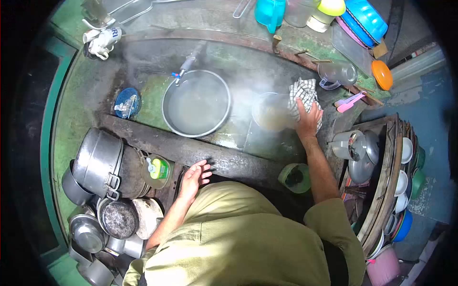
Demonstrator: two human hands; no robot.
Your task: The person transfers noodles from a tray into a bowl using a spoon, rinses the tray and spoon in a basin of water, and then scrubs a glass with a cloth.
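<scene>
My right hand (308, 118) reaches forward to a black-and-white checked cloth (301, 90) and grips it, with part of the cloth bunched beyond the fingers. Just left of it is a round container of cloudy liquid (273, 114), its edges blurred by steam. A large metal basin of cloudy water (196, 105) stands further left, under a tap with a blue handle (176, 75). Near my lap, my left hand (193, 180) is held out with nothing in it, fingers apart, close to the worn ledge (210, 151).
Stacked metal pots (98, 157) and pans crowd the left, beside a green-labelled soap bottle (158, 168). A green bowl (295, 178) sits near my right forearm. A dish rack (381, 190) stands at right. A clear jug (337, 75) lies at the back right.
</scene>
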